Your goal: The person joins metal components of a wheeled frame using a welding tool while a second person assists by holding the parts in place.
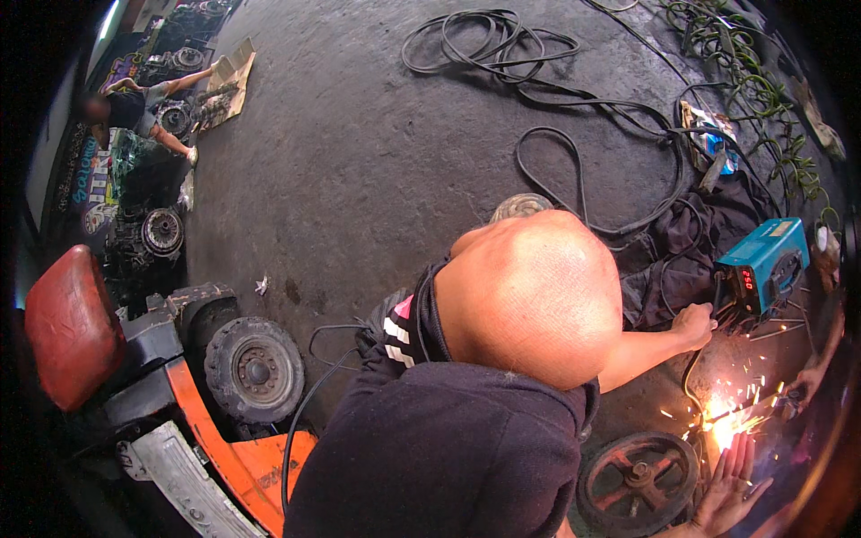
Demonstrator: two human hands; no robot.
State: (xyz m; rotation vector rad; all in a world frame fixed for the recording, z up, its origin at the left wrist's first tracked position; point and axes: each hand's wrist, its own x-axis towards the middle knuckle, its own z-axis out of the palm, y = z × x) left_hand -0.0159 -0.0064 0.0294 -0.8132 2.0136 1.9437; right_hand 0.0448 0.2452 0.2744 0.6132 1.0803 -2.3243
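Observation:
My left hand (695, 328), arm stretched past my bent bare knee (552, 296), is closed beside the front of a teal welding machine (764, 260) with a lit red display. What lies inside the fist is hidden. From beneath it a thin bent rod or wire (688, 386) runs down to a bright welding arc throwing sparks (725, 421). Just below the glare my right hand (728, 493) is raised open, fingers extended and holding nothing. To its left lies a spoked wheel (641, 482) with a dark rim and reddish spokes.
Black cables (511, 58) loop over the dark floor. Dark cloth (682, 247) lies beside the welder. At left stands an orange machine (211, 430) with a knobby tyre (256, 369) and red seat (73, 327). Another person (134, 112) is far left near cardboard (235, 81) and engine parts (161, 233).

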